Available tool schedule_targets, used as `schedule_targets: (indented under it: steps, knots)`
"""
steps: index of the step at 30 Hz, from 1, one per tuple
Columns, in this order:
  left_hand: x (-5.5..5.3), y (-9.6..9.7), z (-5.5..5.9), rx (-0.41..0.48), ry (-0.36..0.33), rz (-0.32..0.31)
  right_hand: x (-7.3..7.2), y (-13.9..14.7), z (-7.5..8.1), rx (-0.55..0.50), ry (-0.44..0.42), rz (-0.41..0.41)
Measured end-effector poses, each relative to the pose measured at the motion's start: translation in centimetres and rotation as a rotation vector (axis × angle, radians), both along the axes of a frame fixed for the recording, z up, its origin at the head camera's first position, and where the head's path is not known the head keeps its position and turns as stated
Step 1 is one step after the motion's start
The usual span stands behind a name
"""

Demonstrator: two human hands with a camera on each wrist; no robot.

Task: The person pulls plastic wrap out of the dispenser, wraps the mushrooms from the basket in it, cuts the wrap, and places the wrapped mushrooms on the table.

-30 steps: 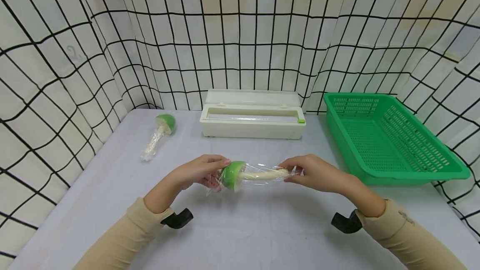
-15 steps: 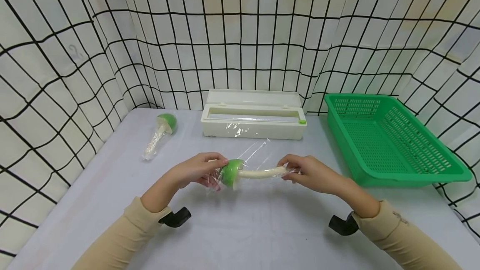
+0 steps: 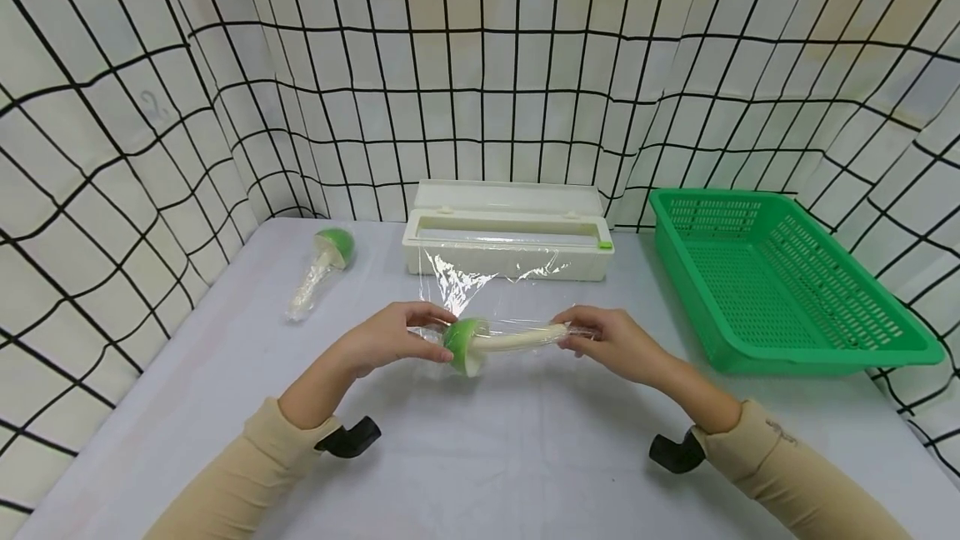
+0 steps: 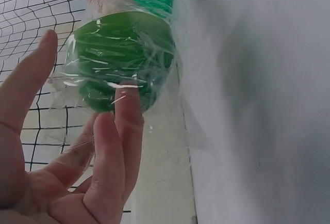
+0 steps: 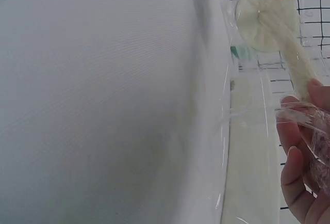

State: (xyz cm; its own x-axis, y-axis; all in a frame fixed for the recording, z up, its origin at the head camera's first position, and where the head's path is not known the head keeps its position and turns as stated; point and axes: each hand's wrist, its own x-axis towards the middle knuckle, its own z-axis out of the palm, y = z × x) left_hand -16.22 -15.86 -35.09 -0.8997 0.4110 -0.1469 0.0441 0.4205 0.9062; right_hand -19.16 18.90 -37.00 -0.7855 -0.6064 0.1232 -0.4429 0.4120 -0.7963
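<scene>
A toy mushroom (image 3: 517,340) with a green cap and a pale stem lies sideways in clear cling film between the two hands, above the table. My left hand (image 3: 397,336) is at the cap, digits spread. In the left wrist view a fingertip (image 4: 128,97) touches the film-covered green cap (image 4: 121,53), while another digit stands apart from it. My right hand (image 3: 618,340) pinches the stem's far end and the gathered film. The right wrist view shows the cap's pale underside (image 5: 263,20) and film bunched in the right fingers (image 5: 294,182).
Behind the hands stands a white film dispenser (image 3: 506,261) with its lid raised. Film stretches before it toward the mushroom. Another wrapped mushroom (image 3: 322,273) lies at the back left. A green basket (image 3: 825,352) stands at the right. Black netting (image 3: 480,90) surrounds the table.
The left thumb and fingers have spread apart at the cap. A sheet of film has swung up over the mushroom, toward the dispenser. The right hand has shifted slightly left, still pinching the stem end.
</scene>
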Motion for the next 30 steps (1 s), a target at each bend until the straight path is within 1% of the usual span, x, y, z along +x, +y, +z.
schedule_targets:
  steps: [2, 4, 7, 9, 11, 14, 16, 21, 25, 27, 30]
  knots:
    - [0.0, 0.2, -0.1, 0.011, -0.001, 0.004, -0.1, 0.0, -0.2, -0.012, -0.025, 0.0]
    - [0.1, 0.4, 0.0, 0.002, 0.009, 0.003, -0.2, 0.1, -0.4, -0.022, -0.058, 0.002]
    - [0.3, 0.8, 0.1, -0.033, 0.049, 0.006, -0.4, 0.2, -0.5, -0.032, -0.115, 0.005]
    - [0.4, 0.9, 0.1, -0.068, 0.089, 0.023, -0.6, 0.2, -0.5, -0.035, -0.15, 0.009]
    - [0.4, 1.0, 0.1, -0.092, 0.122, 0.053, -0.8, 0.2, -0.5, -0.034, -0.175, 0.009]
    - [0.4, 1.0, 0.0, -0.111, 0.147, 0.095, -1.1, 0.3, -0.5, -0.026, -0.2, -0.001]
    - [0.3, 1.0, 0.0, -0.111, 0.144, 0.108, -1.3, 0.4, -0.4, -0.032, -0.223, -0.002]
    - [0.0, 1.0, -0.2, -0.119, 0.136, 0.11, -1.5, 0.5, -0.1, -0.059, -0.278, 0.012]
    - [-0.2, 0.9, -0.3, -0.116, 0.139, 0.124, -1.7, 0.5, 0.0, -0.057, -0.277, 0.017]
    - [-0.3, 0.9, -0.3, -0.077, 0.117, 0.128, -1.8, 0.5, 0.1, -0.049, -0.266, 0.015]
    - [-0.6, 0.8, -0.4, 0.023, 0.062, 0.125, -1.8, 0.6, 0.2, -0.022, -0.25, 0.004]
